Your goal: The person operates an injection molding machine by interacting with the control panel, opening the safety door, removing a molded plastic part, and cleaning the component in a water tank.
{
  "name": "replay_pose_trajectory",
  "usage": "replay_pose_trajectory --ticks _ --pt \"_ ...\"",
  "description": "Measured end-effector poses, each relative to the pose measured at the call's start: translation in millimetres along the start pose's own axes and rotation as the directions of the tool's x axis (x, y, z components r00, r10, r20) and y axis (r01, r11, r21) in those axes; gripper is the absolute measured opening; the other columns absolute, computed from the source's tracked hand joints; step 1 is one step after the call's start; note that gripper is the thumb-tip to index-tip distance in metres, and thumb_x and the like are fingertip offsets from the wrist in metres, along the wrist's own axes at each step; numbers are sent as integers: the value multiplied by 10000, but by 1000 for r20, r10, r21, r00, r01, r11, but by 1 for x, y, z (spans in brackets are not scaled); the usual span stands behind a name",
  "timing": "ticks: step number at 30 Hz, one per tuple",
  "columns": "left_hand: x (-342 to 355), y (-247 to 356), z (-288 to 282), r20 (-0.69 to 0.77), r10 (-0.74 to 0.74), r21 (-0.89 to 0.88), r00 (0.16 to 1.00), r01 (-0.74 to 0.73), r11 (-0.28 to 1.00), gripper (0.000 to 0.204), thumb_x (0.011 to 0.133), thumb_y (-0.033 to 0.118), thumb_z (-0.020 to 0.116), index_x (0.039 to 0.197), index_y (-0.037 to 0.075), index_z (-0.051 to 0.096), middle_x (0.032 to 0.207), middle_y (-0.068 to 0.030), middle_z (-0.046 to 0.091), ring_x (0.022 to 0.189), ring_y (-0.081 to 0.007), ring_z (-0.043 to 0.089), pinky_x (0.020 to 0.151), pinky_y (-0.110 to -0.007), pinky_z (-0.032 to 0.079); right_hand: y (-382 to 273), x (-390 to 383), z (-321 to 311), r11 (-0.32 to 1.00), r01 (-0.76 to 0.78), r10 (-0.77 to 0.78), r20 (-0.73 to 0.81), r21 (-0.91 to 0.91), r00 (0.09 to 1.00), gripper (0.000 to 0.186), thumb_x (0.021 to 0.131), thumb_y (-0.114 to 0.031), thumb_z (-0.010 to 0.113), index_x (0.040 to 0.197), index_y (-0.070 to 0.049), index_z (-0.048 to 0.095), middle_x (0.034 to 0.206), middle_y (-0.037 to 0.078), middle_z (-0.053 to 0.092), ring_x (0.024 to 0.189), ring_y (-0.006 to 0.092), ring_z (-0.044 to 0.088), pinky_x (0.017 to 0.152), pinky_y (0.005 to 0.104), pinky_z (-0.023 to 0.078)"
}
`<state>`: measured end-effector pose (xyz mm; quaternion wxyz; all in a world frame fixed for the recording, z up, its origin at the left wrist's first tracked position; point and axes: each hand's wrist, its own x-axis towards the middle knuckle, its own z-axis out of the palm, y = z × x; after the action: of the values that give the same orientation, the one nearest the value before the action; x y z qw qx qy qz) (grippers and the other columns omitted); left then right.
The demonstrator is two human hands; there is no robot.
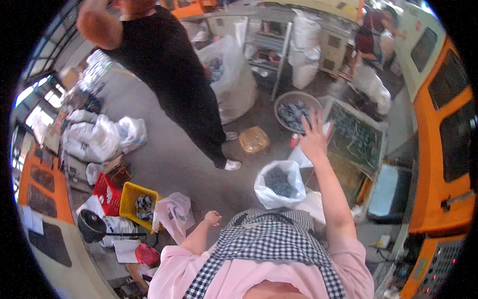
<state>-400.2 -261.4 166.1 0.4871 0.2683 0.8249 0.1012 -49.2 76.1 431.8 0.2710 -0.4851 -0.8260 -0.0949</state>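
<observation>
My right hand [313, 139] is stretched forward with its fingers spread and holds nothing that I can see. Its fingertips overlap the edge of a round basin [279, 119] of grey-blue pieces; whether they touch it I cannot tell. Below the wrist stands a white plastic-lined container [295, 199] filled with small dark grey pieces. My left hand [213, 218] hangs low at my side, its fingers curled; anything inside is too small to make out. Nearest to that hand is a pale pink plastic bag [175, 212] beside a yellow crate [130, 192].
A person in black [174, 74] stands ahead on the left, by a large white sack [234, 92] and a taped brown package [254, 139]. At right, a wide tray [382, 134] of green-grey pieces borders an orange machine [443, 189]. A red crate [106, 193] lies left.
</observation>
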Motion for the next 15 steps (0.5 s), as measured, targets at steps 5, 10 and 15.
replay_pose_trajectory --ticks 5,10,15 --pt "-19 25 8 -19 19 35 1000 -18 999 199 733 175 578 867 32 616 697 -55 636 561 -134 617 513 -269 523 71 -103 59 947 -191 306 534 -259 789 523 718 -316 584 1200 -133 492 1414 114 158 1322 288 44 983 630 27" --pt "-9 -3 11 -40 -43 42 998 45 998 190 722 197 581 819 39 623 661 -51 630 556 -138 619 524 -279 524 119 -214 99 791 -529 522 791 -307 320 553 733 -403 574 1208 -138 481 1425 105 114 1320 275 54 979 629 124" --pt "-4 27 16 11 22 185 1000 -24 982 181 705 207 565 774 51 624 606 -60 620 550 -145 618 530 -284 521 217 -391 173 855 -381 469 837 -351 282 483 736 -483 521 865 -34 645 946 167 607 921 303 568 827 367 424"
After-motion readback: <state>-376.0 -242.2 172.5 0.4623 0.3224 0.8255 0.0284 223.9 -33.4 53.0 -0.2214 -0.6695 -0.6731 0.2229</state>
